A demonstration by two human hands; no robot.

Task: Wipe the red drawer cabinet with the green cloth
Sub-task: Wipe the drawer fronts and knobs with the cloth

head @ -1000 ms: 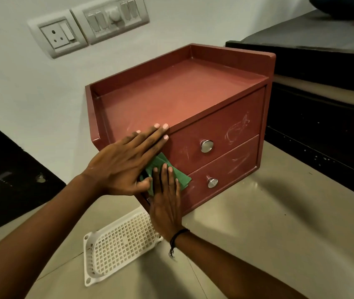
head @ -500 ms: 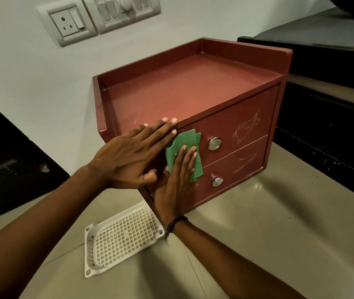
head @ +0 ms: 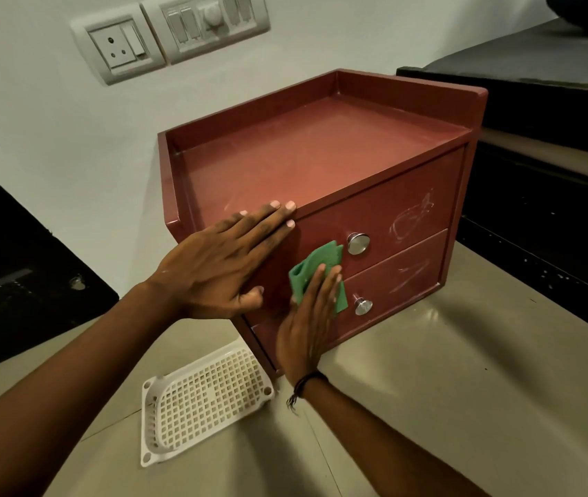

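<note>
The red drawer cabinet (head: 321, 156) stands on a beige floor against a white wall, with two drawers, each with a round metal knob. White scribble marks show on the right part of both drawer fronts. My left hand (head: 220, 263) lies flat on the cabinet's front left corner, fingers spread. My right hand (head: 310, 317) presses the green cloth (head: 321, 263) flat against the drawer fronts, just left of the knobs. Part of the cloth is hidden under my fingers.
A white perforated plastic tray (head: 202, 399) lies on the floor in front of the cabinet's left corner. Dark furniture (head: 543, 138) stands close to the right, a dark object (head: 16, 263) to the left. A socket and switch panel (head: 167, 30) sits on the wall.
My right hand has slid the green cloth up and to the right across the drawer fronts, toward the knobs. My left hand has stayed on the cabinet's corner.
</note>
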